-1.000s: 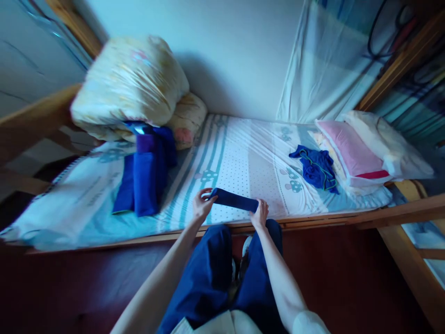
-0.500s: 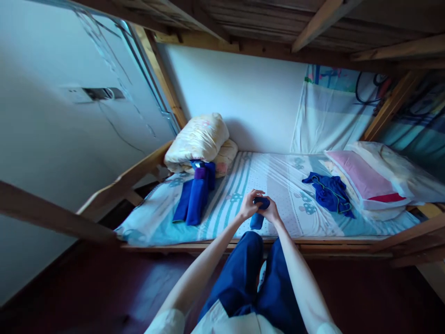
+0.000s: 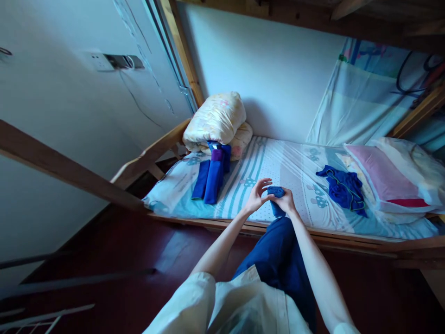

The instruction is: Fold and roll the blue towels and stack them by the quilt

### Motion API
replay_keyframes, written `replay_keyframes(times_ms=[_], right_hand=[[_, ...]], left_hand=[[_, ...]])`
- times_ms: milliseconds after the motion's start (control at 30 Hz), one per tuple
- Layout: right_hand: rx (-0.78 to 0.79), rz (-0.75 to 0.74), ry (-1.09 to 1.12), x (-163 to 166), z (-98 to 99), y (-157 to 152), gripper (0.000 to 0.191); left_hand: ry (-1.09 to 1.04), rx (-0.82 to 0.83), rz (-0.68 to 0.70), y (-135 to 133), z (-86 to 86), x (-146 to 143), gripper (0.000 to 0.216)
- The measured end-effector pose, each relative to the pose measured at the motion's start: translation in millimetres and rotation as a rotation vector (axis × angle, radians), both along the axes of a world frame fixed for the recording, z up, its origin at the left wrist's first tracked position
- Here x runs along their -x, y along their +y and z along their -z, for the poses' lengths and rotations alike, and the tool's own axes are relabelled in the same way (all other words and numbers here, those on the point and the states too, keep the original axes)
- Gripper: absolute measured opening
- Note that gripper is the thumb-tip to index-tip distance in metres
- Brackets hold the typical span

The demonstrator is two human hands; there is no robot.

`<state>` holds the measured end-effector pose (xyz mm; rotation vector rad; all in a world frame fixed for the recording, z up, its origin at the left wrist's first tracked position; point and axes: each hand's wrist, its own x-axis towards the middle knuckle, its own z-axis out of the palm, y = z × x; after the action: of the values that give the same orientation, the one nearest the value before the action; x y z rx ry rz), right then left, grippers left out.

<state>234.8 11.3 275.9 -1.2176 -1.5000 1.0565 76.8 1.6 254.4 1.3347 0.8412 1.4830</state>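
A small rolled dark blue cloth [image 3: 277, 191] is held up over the near edge of the bed. My right hand [image 3: 285, 202] is wrapped round its lower part, and the fingers of my left hand [image 3: 257, 195] pinch its top end. Both hands meet in front of me above the striped sheet [image 3: 264, 160]. A stack of folded blue cloths [image 3: 212, 172] lies on the bed to the left. To the right, beside the pillow, lies a crumpled blue garment [image 3: 342, 188].
A rolled pale quilt [image 3: 217, 120] sits at the bed's left end and a pink pillow [image 3: 382, 176] at the right. Wooden bunk rails [image 3: 69, 174] cross the left side, and the upper bunk hangs overhead. The floor [image 3: 139, 260] is dark red.
A second ago the blue cloth lay stretched flat on the sheet between my hands. Now it is rolled short and raised off the bed. The view has swung left and pulled back.
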Motion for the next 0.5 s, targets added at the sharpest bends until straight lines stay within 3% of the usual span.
replay_keyframes(times_ms=[133, 300, 500], right_hand=[[0.016, 0.032, 0.027, 29.9, 5.0, 4.5, 0.033], [0.064, -0.022, 0.087, 95.6, 16.1, 11.9, 0.033], [0.056, -0.127, 0.070, 197.8, 24.7, 21.8, 0.036]], left_hand=[[0.004, 0.128, -0.059, -10.3, 52.8, 36.8, 0.079], [0.197, 0.233, -0.200, -24.6, 115.6, 73.3, 0.084], [0.235, 0.448, -0.585, -34.5, 155.1, 124.1, 0.076]])
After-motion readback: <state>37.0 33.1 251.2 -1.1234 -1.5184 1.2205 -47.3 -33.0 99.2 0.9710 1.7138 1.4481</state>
